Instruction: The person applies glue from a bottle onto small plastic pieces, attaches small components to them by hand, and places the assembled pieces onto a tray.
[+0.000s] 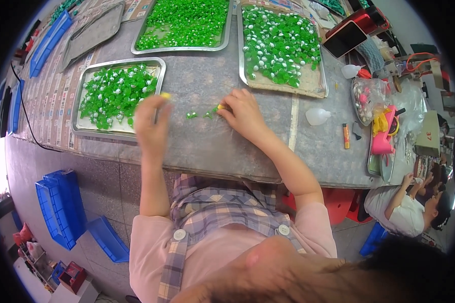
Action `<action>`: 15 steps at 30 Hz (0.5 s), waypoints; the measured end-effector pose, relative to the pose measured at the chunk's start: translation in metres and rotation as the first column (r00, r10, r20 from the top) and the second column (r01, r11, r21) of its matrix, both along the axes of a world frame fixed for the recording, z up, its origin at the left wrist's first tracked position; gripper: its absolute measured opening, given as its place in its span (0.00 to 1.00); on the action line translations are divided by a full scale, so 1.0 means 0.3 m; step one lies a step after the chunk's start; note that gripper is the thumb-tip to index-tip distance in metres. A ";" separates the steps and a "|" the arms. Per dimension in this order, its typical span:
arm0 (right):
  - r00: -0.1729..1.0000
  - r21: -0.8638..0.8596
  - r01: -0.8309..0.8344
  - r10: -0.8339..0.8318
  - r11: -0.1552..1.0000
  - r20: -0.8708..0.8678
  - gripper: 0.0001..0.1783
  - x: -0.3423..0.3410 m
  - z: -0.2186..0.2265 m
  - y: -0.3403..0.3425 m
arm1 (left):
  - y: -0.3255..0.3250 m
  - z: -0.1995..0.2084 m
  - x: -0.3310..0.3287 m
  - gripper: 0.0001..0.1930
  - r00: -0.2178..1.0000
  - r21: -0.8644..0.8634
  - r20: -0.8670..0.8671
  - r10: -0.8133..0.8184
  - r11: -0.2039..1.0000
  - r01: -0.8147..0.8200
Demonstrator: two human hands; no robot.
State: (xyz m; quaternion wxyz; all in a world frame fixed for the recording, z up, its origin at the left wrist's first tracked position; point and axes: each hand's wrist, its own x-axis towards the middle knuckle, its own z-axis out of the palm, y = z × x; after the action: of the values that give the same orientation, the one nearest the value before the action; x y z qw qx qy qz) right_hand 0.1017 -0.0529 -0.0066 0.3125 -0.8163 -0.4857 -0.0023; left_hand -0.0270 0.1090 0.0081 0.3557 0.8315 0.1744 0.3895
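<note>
Work was judged to be in mid-course at the table (197,149), with a few green pieces (191,115) lying loose between the two hands. The right hand (241,112) was bent, its thumb and fingertips brought together at the end of this short row; whether a piece was gripped could not be told. The left hand (151,121) was blurred beside the left tray (106,135), and its grip, open or closed, could not be determined. Yellow was noted at fingertips of both hands.

Stock: green pieces with white balls were spread across the left tray and the right tray (308,87); in the far tray (182,51), a denser layer of green with smaller white specks was seen. Which trays held finished and which unfinished pieces was not shown, so the share completed could not be fixed. Judged by the far tray's load, much material was probably left. A white bottle (318,116) and an orange tube (346,136) were placed to the right, untouched.
</note>
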 end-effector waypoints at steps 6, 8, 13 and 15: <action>0.759 0.047 -0.065 0.080 0.997 -0.646 0.07 -0.024 0.095 -0.136 | -0.197 0.005 0.056 0.13 0.842 -0.107 -0.076 -0.534 0.844 0.525; 0.405 0.078 -0.038 0.087 0.996 -0.910 0.07 -0.039 0.107 -0.185 | -0.230 0.003 0.070 0.11 0.796 -0.117 -0.041 -0.604 0.794 0.596; 0.734 0.299 0.428 -0.135 0.853 -0.665 0.04 -0.071 0.109 -0.317 | -0.289 -0.053 0.044 0.06 0.838 -0.656 0.060 -0.542 0.612 0.442; 0.700 0.438 0.707 -0.464 0.555 -0.543 0.08 -0.033 0.065 -0.428 | -0.310 -0.053 0.049 0.04 0.886 -0.899 0.112 -0.450 0.333 0.283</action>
State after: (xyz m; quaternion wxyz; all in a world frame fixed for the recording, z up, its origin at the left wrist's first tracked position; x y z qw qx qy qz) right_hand 0.0917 -0.1814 0.0128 0.6262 -0.7666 -0.0824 -0.1154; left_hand -0.0123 0.0160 -0.0079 0.8053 0.5564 0.1891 0.0782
